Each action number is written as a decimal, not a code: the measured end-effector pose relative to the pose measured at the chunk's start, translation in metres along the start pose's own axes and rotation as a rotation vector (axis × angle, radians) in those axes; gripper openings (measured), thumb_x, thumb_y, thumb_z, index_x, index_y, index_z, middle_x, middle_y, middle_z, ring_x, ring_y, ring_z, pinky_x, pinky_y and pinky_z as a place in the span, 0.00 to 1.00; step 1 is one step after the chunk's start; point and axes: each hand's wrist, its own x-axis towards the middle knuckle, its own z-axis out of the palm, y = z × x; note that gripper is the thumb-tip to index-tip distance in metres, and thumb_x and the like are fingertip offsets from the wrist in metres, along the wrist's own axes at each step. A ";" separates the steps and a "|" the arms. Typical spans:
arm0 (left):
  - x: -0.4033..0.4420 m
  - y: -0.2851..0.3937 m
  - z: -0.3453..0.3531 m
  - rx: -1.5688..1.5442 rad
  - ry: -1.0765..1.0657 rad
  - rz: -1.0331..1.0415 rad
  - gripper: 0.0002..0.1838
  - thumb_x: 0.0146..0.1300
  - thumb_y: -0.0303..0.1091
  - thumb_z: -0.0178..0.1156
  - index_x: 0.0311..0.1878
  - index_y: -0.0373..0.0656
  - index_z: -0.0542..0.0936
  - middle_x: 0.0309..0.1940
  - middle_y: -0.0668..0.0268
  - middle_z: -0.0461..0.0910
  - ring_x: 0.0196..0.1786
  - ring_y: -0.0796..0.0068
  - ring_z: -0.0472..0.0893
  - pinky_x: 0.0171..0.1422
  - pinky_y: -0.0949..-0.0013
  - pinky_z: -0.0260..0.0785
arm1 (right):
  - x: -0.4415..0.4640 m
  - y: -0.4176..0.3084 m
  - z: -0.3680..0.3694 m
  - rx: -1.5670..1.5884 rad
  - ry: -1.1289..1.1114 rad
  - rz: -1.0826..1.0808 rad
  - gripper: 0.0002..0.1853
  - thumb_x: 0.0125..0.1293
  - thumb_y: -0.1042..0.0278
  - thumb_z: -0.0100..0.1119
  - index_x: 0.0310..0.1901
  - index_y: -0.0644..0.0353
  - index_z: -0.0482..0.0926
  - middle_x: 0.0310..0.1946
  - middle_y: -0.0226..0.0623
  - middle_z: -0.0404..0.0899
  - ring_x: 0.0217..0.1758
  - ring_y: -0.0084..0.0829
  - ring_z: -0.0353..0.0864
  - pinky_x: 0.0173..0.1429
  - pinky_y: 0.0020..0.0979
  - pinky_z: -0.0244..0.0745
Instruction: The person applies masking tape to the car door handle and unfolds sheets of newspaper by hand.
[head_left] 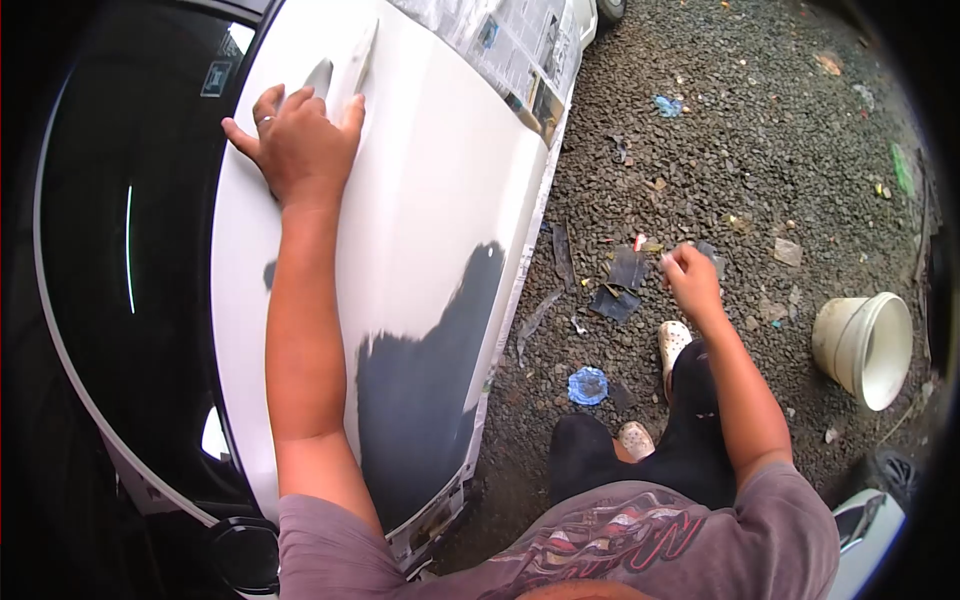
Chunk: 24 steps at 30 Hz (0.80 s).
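Note:
My left hand [305,150] lies on the white car door [420,180], its fingers spread and bent against the panel. Just beyond the fingertips is a small grey shape [319,77]; I cannot tell whether it is a patch on the paint or a loose piece. The door handle [362,55] appears to be beside it. A large dark grey patch [425,390] covers the lower part of the panel. Over the gravel hangs my right hand [692,285] with its fingers curled in, nothing visible in them. Dark sheets [627,268] lie on the ground close to it.
Newspaper [515,45] masks the neighbouring panel. Left of the door is dark window glass [130,230], with a side mirror [245,555] near the bottom. A white bucket [835,335] lies tilted on the gravel [690,150]. Blue crumpled plastic [588,386] sits near my feet.

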 end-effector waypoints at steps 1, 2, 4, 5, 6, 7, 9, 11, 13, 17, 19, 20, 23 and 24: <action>0.006 0.001 -0.003 -0.020 -0.041 -0.004 0.26 0.69 0.62 0.71 0.43 0.45 0.96 0.60 0.70 0.91 0.79 0.65 0.73 0.87 0.21 0.38 | -0.015 0.005 -0.020 -0.033 -0.018 0.051 0.11 0.75 0.63 0.66 0.39 0.62 0.82 0.26 0.37 0.87 0.30 0.32 0.87 0.40 0.38 0.78; 0.013 0.002 -0.006 -0.040 -0.078 -0.008 0.26 0.68 0.61 0.71 0.43 0.44 0.96 0.61 0.70 0.90 0.79 0.65 0.72 0.87 0.21 0.38 | -0.028 0.010 -0.039 -0.068 -0.009 0.111 0.11 0.75 0.63 0.66 0.40 0.62 0.83 0.27 0.38 0.87 0.30 0.34 0.87 0.41 0.39 0.79; 0.027 0.004 -0.007 -0.056 -0.097 -0.017 0.27 0.66 0.61 0.72 0.42 0.43 0.96 0.62 0.71 0.86 0.74 0.63 0.71 0.87 0.25 0.42 | -0.054 0.005 -0.076 -0.103 0.005 0.179 0.10 0.75 0.63 0.66 0.40 0.62 0.83 0.27 0.39 0.87 0.30 0.35 0.88 0.41 0.40 0.79; 0.035 0.005 -0.008 -0.058 -0.112 -0.014 0.27 0.66 0.61 0.72 0.42 0.44 0.96 0.60 0.70 0.85 0.72 0.63 0.71 0.86 0.29 0.45 | -0.063 -0.002 -0.095 -0.183 0.010 0.215 0.10 0.74 0.62 0.66 0.40 0.62 0.83 0.27 0.40 0.87 0.31 0.38 0.88 0.43 0.41 0.80; 0.044 0.007 -0.012 -0.060 -0.128 -0.010 0.26 0.65 0.62 0.72 0.42 0.44 0.96 0.58 0.69 0.84 0.70 0.62 0.72 0.85 0.33 0.48 | -0.071 -0.013 -0.111 -0.262 0.015 0.253 0.11 0.74 0.62 0.67 0.41 0.62 0.83 0.28 0.42 0.88 0.32 0.41 0.89 0.45 0.43 0.81; 0.051 0.008 -0.014 -0.066 -0.177 -0.027 0.27 0.66 0.63 0.71 0.42 0.45 0.96 0.57 0.68 0.83 0.68 0.62 0.72 0.83 0.38 0.50 | -0.077 -0.025 -0.125 -0.271 0.020 0.254 0.11 0.74 0.62 0.67 0.41 0.62 0.83 0.28 0.42 0.88 0.32 0.41 0.89 0.45 0.43 0.81; 0.059 0.008 -0.023 -0.077 -0.276 -0.071 0.30 0.68 0.67 0.68 0.44 0.46 0.96 0.55 0.67 0.82 0.64 0.60 0.72 0.77 0.48 0.53 | -0.086 -0.051 -0.150 -0.319 0.031 0.277 0.11 0.74 0.61 0.67 0.42 0.61 0.84 0.29 0.43 0.89 0.36 0.44 0.90 0.48 0.45 0.81; 0.059 -0.003 -0.034 -0.230 -0.261 -0.188 0.31 0.72 0.67 0.64 0.47 0.45 0.96 0.57 0.65 0.82 0.68 0.57 0.71 0.78 0.44 0.53 | -0.088 -0.070 -0.159 -0.323 0.035 0.260 0.12 0.74 0.60 0.67 0.42 0.61 0.84 0.30 0.44 0.89 0.37 0.44 0.91 0.48 0.46 0.81; 0.051 -0.022 -0.067 -0.420 -0.196 -0.308 0.29 0.75 0.62 0.64 0.49 0.43 0.94 0.58 0.62 0.82 0.68 0.54 0.74 0.75 0.45 0.63 | -0.085 -0.114 -0.183 -0.281 0.010 0.236 0.12 0.73 0.60 0.67 0.43 0.62 0.84 0.31 0.45 0.90 0.38 0.44 0.91 0.48 0.45 0.81; -0.010 -0.066 -0.121 -0.674 -0.255 -0.328 0.17 0.70 0.40 0.72 0.57 0.42 0.90 0.48 0.59 0.86 0.52 0.56 0.83 0.60 0.54 0.77 | -0.076 -0.206 -0.204 -0.272 -0.102 0.163 0.12 0.74 0.61 0.66 0.43 0.63 0.84 0.32 0.44 0.90 0.36 0.40 0.90 0.47 0.43 0.81; -0.047 -0.072 -0.142 -0.730 -0.332 -0.379 0.17 0.69 0.36 0.72 0.58 0.42 0.89 0.46 0.58 0.87 0.48 0.58 0.84 0.56 0.56 0.79 | -0.069 -0.233 -0.209 -0.257 -0.156 0.104 0.10 0.75 0.63 0.65 0.44 0.63 0.84 0.32 0.43 0.89 0.36 0.38 0.90 0.47 0.41 0.81; -0.061 -0.073 -0.152 -0.823 -0.456 -0.502 0.17 0.69 0.37 0.71 0.57 0.42 0.89 0.45 0.58 0.87 0.46 0.57 0.85 0.53 0.55 0.80 | -0.063 -0.246 -0.209 -0.279 -0.158 0.094 0.10 0.75 0.63 0.65 0.44 0.63 0.84 0.32 0.43 0.89 0.36 0.38 0.90 0.47 0.41 0.81; -0.079 -0.066 -0.157 -0.972 -0.545 -0.604 0.17 0.68 0.36 0.71 0.57 0.42 0.88 0.44 0.57 0.88 0.40 0.56 0.87 0.49 0.54 0.81 | -0.053 -0.282 -0.201 -0.236 -0.194 0.012 0.11 0.76 0.63 0.65 0.47 0.63 0.83 0.33 0.44 0.90 0.37 0.38 0.90 0.48 0.41 0.81; -0.080 -0.062 -0.158 -1.010 -0.511 -0.574 0.17 0.67 0.36 0.71 0.57 0.41 0.88 0.43 0.57 0.89 0.38 0.57 0.87 0.47 0.54 0.81 | -0.051 -0.298 -0.196 -0.255 -0.188 0.013 0.11 0.76 0.63 0.65 0.47 0.63 0.83 0.33 0.44 0.90 0.37 0.38 0.90 0.48 0.41 0.81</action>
